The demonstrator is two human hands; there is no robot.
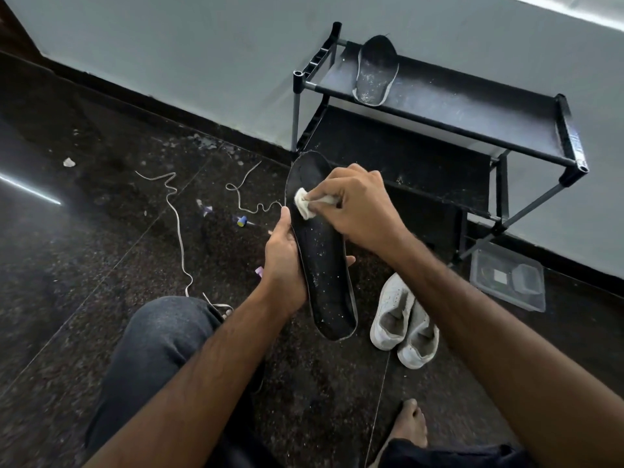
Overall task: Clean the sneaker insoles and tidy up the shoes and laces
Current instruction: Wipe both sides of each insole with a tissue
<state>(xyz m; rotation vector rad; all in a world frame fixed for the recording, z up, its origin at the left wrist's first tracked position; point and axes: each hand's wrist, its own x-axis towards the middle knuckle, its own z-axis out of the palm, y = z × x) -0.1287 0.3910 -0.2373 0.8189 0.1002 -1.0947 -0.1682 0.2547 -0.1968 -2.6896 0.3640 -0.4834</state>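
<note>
My left hand [283,261] grips a black insole [324,265] speckled with white dust, holding it by its middle above the floor. My right hand [358,204] pinches a small white cloth [305,204] and presses it on the insole's upper half. A second black insole [376,70], also dusty, lies on the top shelf of the black shoe rack [472,106]. Two white sneakers [403,320] without laces stand side by side on the floor at the right of the held insole. Two white laces [177,228] [246,194] lie loose on the dark floor at the left.
A clear plastic box [510,280] sits on the floor under the rack's right end. Small bits of litter [241,221] and white scraps [68,161] dot the dark floor. My knee [162,336] is at the lower left, my bare foot [410,423] at the bottom right.
</note>
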